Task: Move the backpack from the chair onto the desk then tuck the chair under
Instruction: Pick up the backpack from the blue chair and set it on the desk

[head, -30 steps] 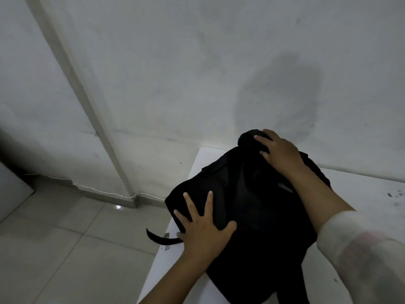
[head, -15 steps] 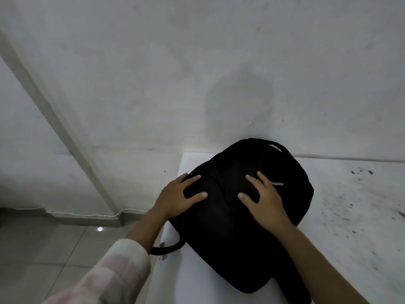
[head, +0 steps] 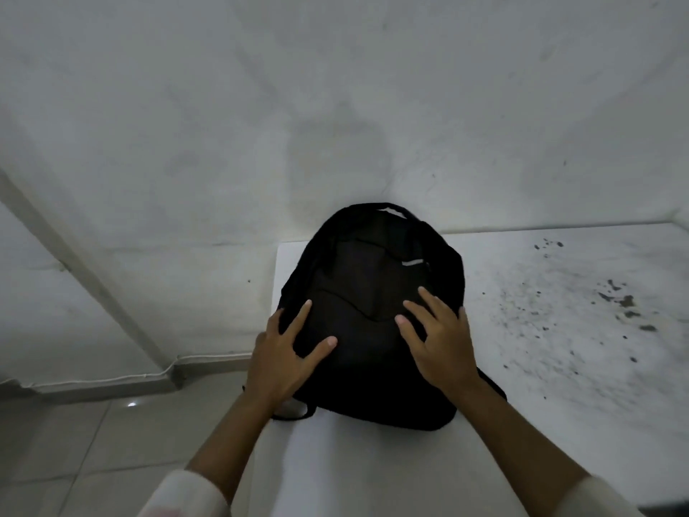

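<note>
The black backpack (head: 373, 315) is lying flat on the white desk (head: 559, 330), at the desk's left end, with its top handle pointing toward the wall (head: 335, 106).

The left hand (head: 283, 356) is resting palm-down on the backpack's lower left side. Its fingers (head: 300, 317) are spread wide and laid flat against the fabric; they are not closing around anything. The thumb is angling inward across the front panel.

The right hand (head: 443, 345) is resting palm-down on the backpack's lower right side. Its fingers (head: 428, 302) are likewise spread and extended, pressing on the fabric without gripping it.

Beyond the fingertips of both hands, the backpack's front panel and a light zipper strip (head: 414, 262) are showing. A loose strap (head: 294, 414) is lying just behind the left wrist. To the right of the right hand's fingers, dark specks (head: 615, 296) are marking the desk surface.
</note>
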